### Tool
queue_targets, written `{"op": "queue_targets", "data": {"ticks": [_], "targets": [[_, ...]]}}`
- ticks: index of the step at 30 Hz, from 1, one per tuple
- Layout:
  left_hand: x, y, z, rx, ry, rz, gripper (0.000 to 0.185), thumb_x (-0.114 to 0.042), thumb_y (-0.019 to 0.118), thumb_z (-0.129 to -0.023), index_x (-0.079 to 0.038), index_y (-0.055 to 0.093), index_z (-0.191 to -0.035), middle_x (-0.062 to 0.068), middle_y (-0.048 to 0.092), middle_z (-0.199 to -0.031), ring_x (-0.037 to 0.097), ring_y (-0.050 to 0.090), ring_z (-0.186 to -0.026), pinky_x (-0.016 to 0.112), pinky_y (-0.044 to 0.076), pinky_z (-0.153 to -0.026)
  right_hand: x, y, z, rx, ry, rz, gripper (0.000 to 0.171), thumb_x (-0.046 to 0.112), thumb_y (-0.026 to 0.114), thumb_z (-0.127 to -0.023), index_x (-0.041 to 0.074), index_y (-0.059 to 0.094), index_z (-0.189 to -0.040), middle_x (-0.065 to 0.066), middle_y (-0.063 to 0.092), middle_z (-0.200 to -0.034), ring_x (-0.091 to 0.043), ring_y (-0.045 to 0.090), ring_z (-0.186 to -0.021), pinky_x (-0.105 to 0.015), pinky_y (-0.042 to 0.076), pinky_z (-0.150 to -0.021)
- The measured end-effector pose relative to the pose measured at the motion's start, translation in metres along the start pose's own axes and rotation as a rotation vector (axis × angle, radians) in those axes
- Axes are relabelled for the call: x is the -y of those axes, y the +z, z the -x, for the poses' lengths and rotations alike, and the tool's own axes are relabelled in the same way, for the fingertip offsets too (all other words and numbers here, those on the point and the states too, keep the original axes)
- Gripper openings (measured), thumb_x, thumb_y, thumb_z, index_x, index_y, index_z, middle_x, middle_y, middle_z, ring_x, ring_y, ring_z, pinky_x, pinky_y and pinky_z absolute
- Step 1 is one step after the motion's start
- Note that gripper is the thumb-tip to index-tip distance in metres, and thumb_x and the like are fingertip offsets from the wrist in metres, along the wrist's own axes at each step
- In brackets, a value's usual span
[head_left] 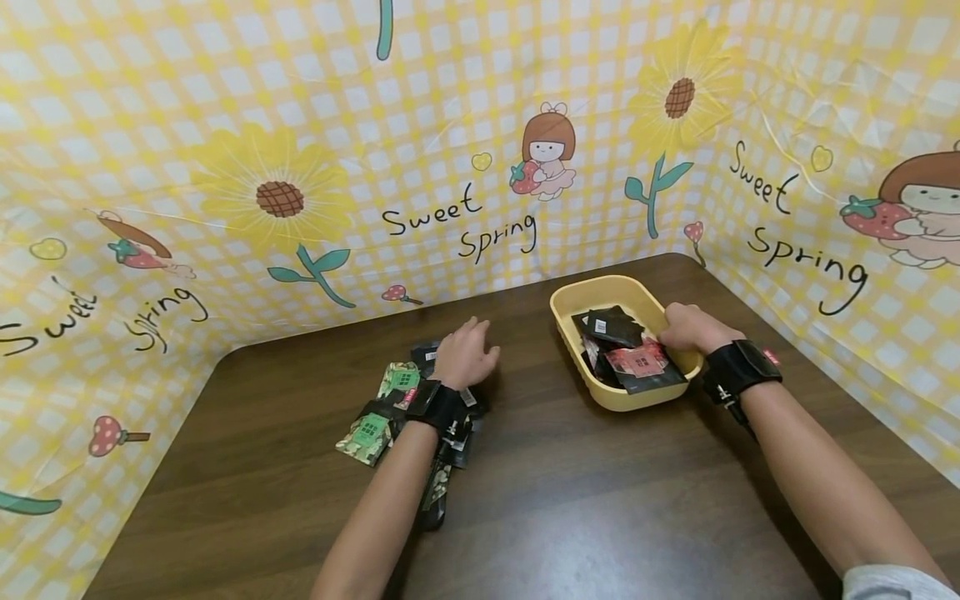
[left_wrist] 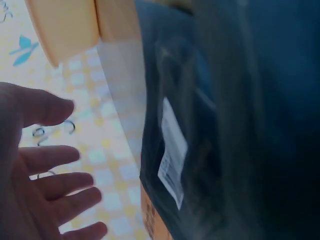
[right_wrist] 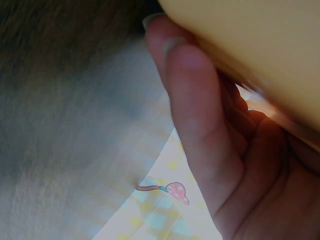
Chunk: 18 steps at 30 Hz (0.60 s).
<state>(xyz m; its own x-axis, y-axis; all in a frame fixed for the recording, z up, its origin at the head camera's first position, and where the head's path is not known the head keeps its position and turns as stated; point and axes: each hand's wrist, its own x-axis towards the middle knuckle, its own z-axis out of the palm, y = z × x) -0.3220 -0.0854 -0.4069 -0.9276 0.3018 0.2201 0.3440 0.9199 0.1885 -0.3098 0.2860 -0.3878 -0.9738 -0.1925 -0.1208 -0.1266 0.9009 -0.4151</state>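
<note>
A shallow yellow tray (head_left: 570,304) sits right of centre in the head view, rounded at its corners and holding several dark sachets (head_left: 633,354), one with a pinkish-red print, another with a small white label. The right hand (head_left: 690,327) grips the tray's right rim, fingers curled over the edge; the right wrist view shows them wrapped against the yellow wall (right_wrist: 260,45).

Left of centre, the left hand (head_left: 465,354) hovers above a loose pile of packets (head_left: 386,408), black ones and green-printed ones, lying on the table. Its fingers (left_wrist: 55,192) are spread and relaxed, holding nothing. A dark packet with a white label (left_wrist: 172,150) fills the right of the left wrist view.

The table (head_left: 570,500) is dark brown wood grain. A yellow checked backdrop (head_left: 150,108) stands round it, printed with sunflowers, mushrooms and "Sweet Spring" lettering.
</note>
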Motion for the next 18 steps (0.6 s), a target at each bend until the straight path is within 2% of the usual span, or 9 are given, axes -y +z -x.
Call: {"op": "queue_targets", "data": {"ticks": [3, 6, 8, 10, 13, 15, 18], "targets": [[0.008, -0.004, 0.004, 0.060, -0.063, -0.019, 0.048, -0.033, 0.057, -0.094, -0.007, 0.056, -0.133, 0.018, 0.056, -0.136, 0.035, 0.059, -0.118, 0.051, 0.049, -0.094, 0.000, 0.000, 0.000, 0.001, 0.001, 0.003, 0.012, 0.012, 0.051, -0.082, 0.003, 0.051, -0.073, -0.007, 0.051, -0.069, -0.020, 0.053, -0.061, -0.028, 0.043, -0.054], [0.011, -0.010, 0.007, 0.126, -0.126, -0.040, 0.032, -0.037, 0.056, -0.094, -0.009, 0.066, -0.106, 0.012, 0.066, -0.106, 0.029, 0.064, -0.092, 0.045, 0.050, -0.074, -0.001, 0.001, 0.000, 0.003, 0.006, 0.009, 0.012, 0.012, 0.051, -0.082, 0.003, 0.051, -0.074, -0.008, 0.051, -0.069, -0.020, 0.053, -0.061, -0.028, 0.043, -0.054], [0.012, -0.013, 0.010, 0.167, -0.164, -0.041, 0.030, -0.037, 0.057, -0.093, -0.011, 0.061, -0.081, 0.007, 0.060, -0.083, 0.025, 0.060, -0.076, 0.040, 0.043, -0.064, 0.000, 0.000, 0.000, 0.003, 0.005, 0.007, 0.013, 0.013, 0.052, -0.082, 0.003, 0.051, -0.074, -0.008, 0.051, -0.070, -0.020, 0.053, -0.061, -0.028, 0.043, -0.054], [0.013, -0.015, 0.011, 0.200, -0.190, -0.035, 0.034, -0.037, 0.057, -0.092, -0.013, 0.051, -0.069, 0.004, 0.051, -0.071, 0.023, 0.054, -0.069, 0.037, 0.036, -0.061, -0.001, 0.000, 0.000, 0.002, 0.004, 0.007, 0.013, 0.013, 0.052, -0.083, 0.002, 0.051, -0.075, -0.008, 0.051, -0.070, -0.020, 0.053, -0.062, -0.028, 0.043, -0.054], [0.014, -0.014, 0.012, 0.224, -0.196, -0.032, 0.029, -0.037, 0.060, -0.090, -0.012, 0.056, -0.077, 0.004, 0.055, -0.078, 0.023, 0.058, -0.076, 0.038, 0.040, -0.064, 0.000, 0.000, 0.001, 0.003, 0.001, 0.004, 0.014, 0.013, 0.052, -0.083, 0.002, 0.052, -0.075, -0.009, 0.052, -0.070, -0.020, 0.053, -0.062, -0.028, 0.043, -0.054], [0.015, -0.014, 0.013, 0.228, -0.187, -0.029, 0.028, -0.038, 0.062, -0.088, -0.010, 0.063, -0.095, 0.007, 0.062, -0.092, 0.026, 0.061, -0.088, 0.041, 0.046, -0.071, 0.000, 0.000, 0.000, 0.004, 0.004, 0.005, 0.014, 0.013, 0.052, -0.083, 0.002, 0.052, -0.076, -0.009, 0.052, -0.070, -0.020, 0.054, -0.062, -0.028, 0.043, -0.054], [0.017, -0.013, 0.013, 0.234, -0.179, -0.021, 0.045, -0.038, 0.065, -0.087, -0.010, 0.060, -0.121, 0.012, 0.063, -0.114, 0.030, 0.060, -0.106, 0.048, 0.049, -0.085, 0.000, 0.000, 0.000, 0.001, 0.004, 0.005, 0.013, 0.013, 0.052, -0.083, 0.002, 0.052, -0.076, -0.009, 0.052, -0.071, -0.020, 0.054, -0.062, -0.028, 0.043, -0.054]]}}
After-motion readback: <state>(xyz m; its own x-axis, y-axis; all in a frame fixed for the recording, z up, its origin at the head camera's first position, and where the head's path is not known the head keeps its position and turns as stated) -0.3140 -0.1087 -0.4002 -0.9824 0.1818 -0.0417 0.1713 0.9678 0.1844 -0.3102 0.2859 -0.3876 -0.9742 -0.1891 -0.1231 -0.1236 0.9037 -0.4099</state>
